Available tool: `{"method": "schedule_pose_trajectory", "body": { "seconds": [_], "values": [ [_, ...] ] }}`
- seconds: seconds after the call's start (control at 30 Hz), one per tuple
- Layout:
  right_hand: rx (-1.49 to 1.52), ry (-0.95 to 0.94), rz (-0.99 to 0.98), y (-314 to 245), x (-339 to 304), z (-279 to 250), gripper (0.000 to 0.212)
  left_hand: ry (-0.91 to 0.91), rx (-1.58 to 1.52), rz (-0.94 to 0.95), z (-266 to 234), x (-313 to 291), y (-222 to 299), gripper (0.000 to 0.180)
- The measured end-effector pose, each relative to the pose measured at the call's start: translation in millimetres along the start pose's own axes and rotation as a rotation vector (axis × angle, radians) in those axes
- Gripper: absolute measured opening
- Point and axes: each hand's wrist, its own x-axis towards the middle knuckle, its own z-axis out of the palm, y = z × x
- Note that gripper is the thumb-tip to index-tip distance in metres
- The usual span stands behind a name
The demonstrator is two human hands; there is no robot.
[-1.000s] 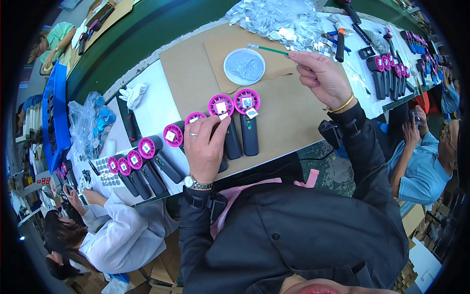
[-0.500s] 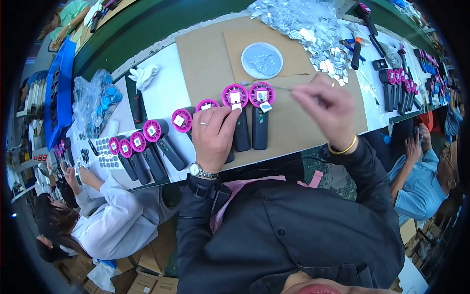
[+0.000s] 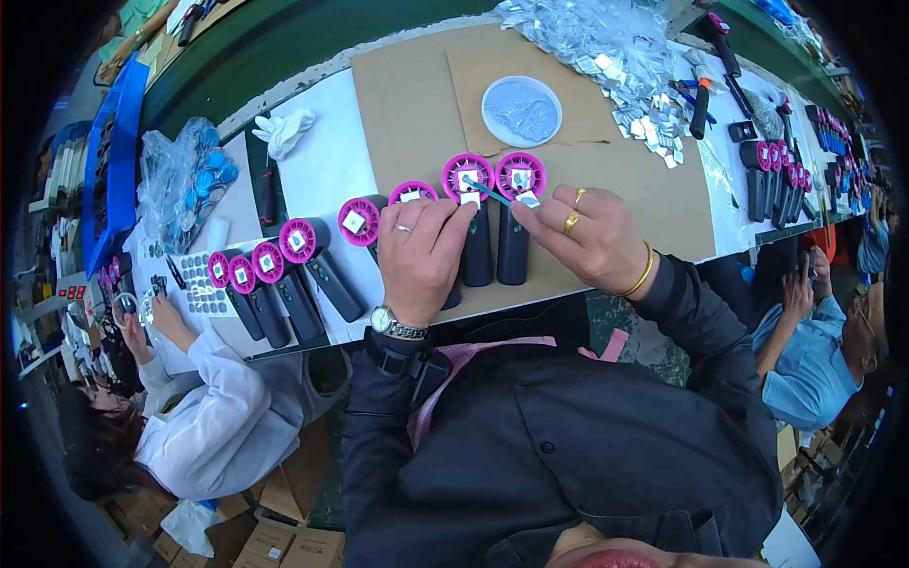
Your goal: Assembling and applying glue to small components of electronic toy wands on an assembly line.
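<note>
Several handheld devices with round pink finned heads and dark handles lie in a row. My right hand [image 3: 589, 237] pinches a thin stick [image 3: 488, 191], its bluish tip touching the white square at the centre of a pink head [image 3: 469, 161]. My left hand [image 3: 422, 254] is closed, thumb and forefinger at a small white square piece [image 3: 471, 198] over that device's handle. Right beside it lies another device [image 3: 512, 248] with grey paste on its white square. Behind them, a round white dish [image 3: 522, 110] holds greyish-blue paste. My left hand partly covers a neighbouring pink head [image 3: 413, 192].
A brown cardboard sheet [image 3: 398, 104] covers the table's middle. Silvery-white square pieces [image 3: 653, 125] spill from a plastic bag at the back right, near an orange-handled tool [image 3: 701, 106]. Left are a white glove [image 3: 283, 133] and a bag of blue discs [image 3: 204, 189]. Co-workers sit on both sides.
My right hand has swung left and down, bringing the stick's tip from the air at right onto the left device's white square. My left hand stays near the same device.
</note>
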Motion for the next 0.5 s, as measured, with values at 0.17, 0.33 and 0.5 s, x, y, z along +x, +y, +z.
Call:
{"method": "schedule_pose_trajectory", "body": {
  "seconds": [0.17, 0.33, 0.5],
  "values": [
    [-0.021, -0.007, -0.044, -1, -4, 1, 0.041, -0.012, -0.007, 0.002, -2, 1, 1, 0.03],
    [0.057, 0.068, 0.066, 2, -7, -3, 0.044, -0.021, -0.005, 0.008, -4, 1, 1, 0.029],
    [0.296, 0.18, 0.234, 2, -13, -4, 0.045, 0.001, -0.007, 0.011, -4, 2, 0, 0.029]
  ]
}}
